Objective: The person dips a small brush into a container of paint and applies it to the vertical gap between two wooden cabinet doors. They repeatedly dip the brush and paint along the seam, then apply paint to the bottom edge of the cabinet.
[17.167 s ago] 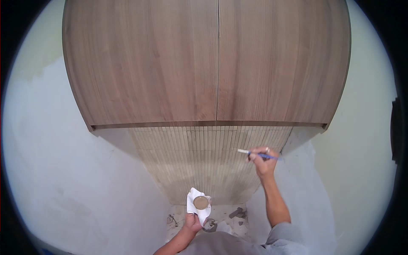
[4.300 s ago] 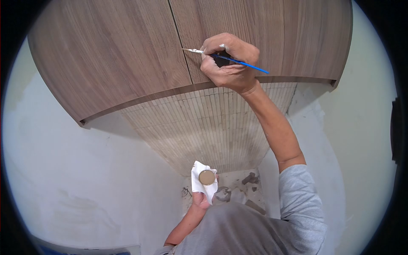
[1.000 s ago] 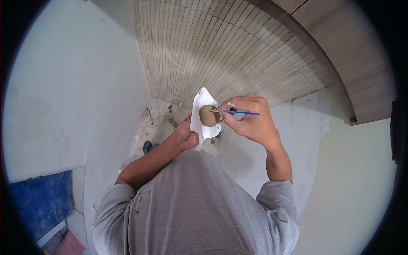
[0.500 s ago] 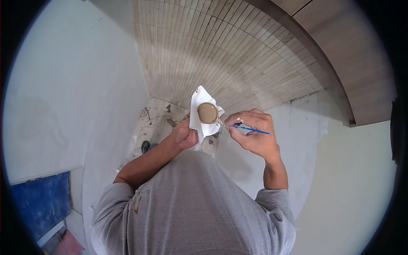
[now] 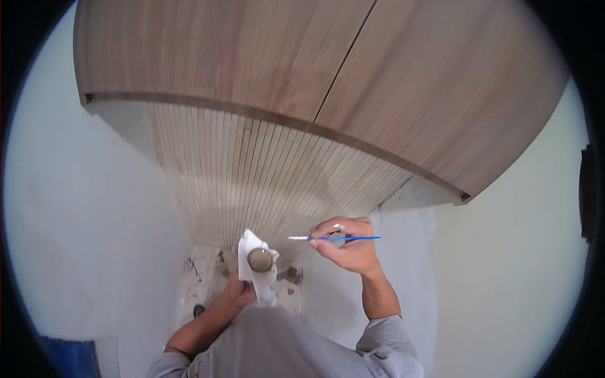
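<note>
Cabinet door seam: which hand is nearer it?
Right. The right hand, holding the blue brush, is below the cabinet door seam; the left hand, gripping the paper-wrapped pot, sits lower, further left.

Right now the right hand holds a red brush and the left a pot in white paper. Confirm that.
Not right. The brush in the right hand has a blue handle, not a red one, as the head view shows. The rest stands: the left hand holds the pot in white paper.

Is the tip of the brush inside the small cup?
No, the brush in the right hand is held level, its tip apart from the cup.
</note>
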The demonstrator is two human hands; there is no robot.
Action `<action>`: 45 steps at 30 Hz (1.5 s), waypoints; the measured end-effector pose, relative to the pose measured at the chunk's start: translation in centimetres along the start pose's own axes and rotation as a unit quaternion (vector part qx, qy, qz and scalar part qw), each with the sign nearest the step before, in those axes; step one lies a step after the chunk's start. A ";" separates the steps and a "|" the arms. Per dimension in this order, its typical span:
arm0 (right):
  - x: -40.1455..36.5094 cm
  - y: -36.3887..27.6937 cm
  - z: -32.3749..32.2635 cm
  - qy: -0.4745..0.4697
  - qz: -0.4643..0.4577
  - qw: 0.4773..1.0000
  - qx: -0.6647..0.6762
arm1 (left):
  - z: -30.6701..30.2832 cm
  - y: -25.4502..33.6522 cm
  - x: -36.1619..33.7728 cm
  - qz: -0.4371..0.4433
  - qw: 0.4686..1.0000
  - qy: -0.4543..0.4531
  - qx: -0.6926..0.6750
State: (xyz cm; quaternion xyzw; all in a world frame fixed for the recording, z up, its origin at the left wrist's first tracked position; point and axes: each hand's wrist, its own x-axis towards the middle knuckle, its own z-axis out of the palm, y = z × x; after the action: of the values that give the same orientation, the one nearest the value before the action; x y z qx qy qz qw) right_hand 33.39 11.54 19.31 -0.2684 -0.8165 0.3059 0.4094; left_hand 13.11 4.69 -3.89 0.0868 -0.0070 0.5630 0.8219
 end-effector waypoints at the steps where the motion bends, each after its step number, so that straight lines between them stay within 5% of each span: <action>1: 1.0 -0.6 -0.8 0.027 -0.040 0.999 -0.018 | -0.2 0.0 0.0 -0.010 1.000 0.018 -0.021; 8: 9.1 -4.9 -6.3 0.190 -0.321 0.924 -0.088 | 0.0 0.2 -0.7 0.024 0.997 0.046 0.063; 14: 16.4 -7.9 -10.1 0.279 -0.419 0.860 -0.090 | 0.2 0.2 -0.1 0.037 0.998 0.022 -0.038; 17: 19.3 -9.3 -10.8 0.311 -0.427 0.844 -0.089 | 2.0 -0.2 0.1 0.067 0.989 0.135 0.007; 25: 22.6 -10.2 -9.6 0.381 -0.466 0.795 -0.074 | -0.2 -0.1 0.5 0.066 0.992 0.102 0.024; 45: 23.0 -10.2 -9.3 0.394 -0.455 0.786 -0.140 | -1.1 0.1 1.5 0.039 0.998 0.052 -0.023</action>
State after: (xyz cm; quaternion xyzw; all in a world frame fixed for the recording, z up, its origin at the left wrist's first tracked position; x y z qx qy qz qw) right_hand 27.22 23.13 42.71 -0.0171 -0.6455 -0.1658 0.7453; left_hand 13.44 6.28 -4.83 0.0384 0.0192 0.5982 0.8002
